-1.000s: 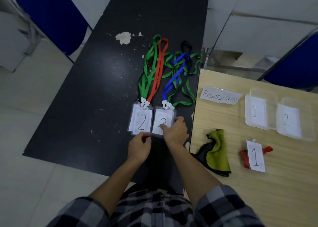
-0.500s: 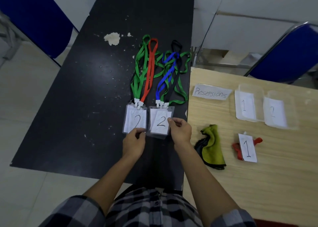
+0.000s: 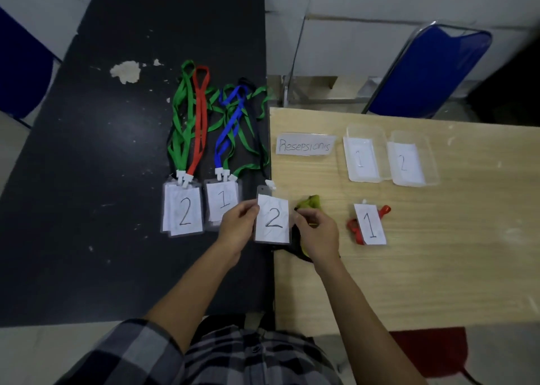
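Both hands hold a clear badge holder marked 2 (image 3: 273,221) in front of the Resepsionis label (image 3: 305,145), a little to its left, over the seam where the black tabletop (image 3: 102,151) meets the wooden tabletop (image 3: 438,253). The left hand (image 3: 236,227) pinches the holder's left edge between thumb and fingers; the right hand (image 3: 318,232) has thumb and forefinger curled at its right edge, gripping there. A white clip sits at the holder's top corner. Left of the label lie two badge stacks, one topped 2 (image 3: 182,212) and one topped 1 (image 3: 222,202), with green, red and blue lanyards (image 3: 201,116) trailing away from them. Right of the label stand two clear trays, numbered 1 (image 3: 362,157) and 2 (image 3: 409,159). In front of the label lies a yellow-green cloth (image 3: 311,202), partly behind the right hand, and further right a card marked 1 (image 3: 369,224) on a red lanyard
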Demonstrator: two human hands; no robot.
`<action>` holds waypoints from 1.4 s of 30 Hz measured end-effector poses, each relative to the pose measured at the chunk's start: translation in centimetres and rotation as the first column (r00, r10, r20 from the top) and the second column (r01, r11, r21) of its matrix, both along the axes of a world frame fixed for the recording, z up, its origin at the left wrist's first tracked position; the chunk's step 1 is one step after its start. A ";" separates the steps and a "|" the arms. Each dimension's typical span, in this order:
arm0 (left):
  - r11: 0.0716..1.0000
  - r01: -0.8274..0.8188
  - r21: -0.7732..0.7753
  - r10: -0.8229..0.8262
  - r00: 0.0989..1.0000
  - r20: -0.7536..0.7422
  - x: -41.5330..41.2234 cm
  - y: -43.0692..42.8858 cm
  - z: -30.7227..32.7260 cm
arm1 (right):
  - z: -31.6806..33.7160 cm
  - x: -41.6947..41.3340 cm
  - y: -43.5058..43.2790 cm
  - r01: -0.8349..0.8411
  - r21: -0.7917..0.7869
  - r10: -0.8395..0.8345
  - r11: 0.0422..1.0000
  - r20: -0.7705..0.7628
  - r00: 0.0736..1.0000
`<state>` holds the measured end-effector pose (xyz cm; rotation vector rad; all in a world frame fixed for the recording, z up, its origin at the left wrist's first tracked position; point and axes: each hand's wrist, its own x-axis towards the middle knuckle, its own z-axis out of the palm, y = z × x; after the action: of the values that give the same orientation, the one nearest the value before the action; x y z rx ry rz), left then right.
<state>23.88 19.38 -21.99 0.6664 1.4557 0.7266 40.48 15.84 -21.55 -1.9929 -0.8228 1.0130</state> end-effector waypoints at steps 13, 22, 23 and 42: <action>0.996 -0.085 -0.033 0.076 0.974 -0.212 2.2 -2.6 -2.7 | -3.7 3.0 1.5 -0.307 -0.359 0.469 0.881 0.582 0.665; 0.993 0.085 0.081 -0.044 0.911 -0.410 5.6 -1.6 -3.7 | -0.8 7.6 -0.9 -0.279 -0.033 0.281 0.960 0.108 0.954; 0.983 0.139 0.120 -0.066 0.879 -0.472 5.8 -1.6 -3.7 | -0.7 7.7 -1.0 -0.332 -0.041 0.334 0.942 0.110 0.936; 0.711 0.701 0.059 -0.359 0.434 -0.826 3.6 -2.4 -5.2 | -2.5 6.4 0.0 -0.720 -0.386 0.792 0.577 0.478 0.379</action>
<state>27.50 16.96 -27.19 1.8835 1.6900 0.1624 46.86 15.83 -24.05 -2.0504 -2.2801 0.8466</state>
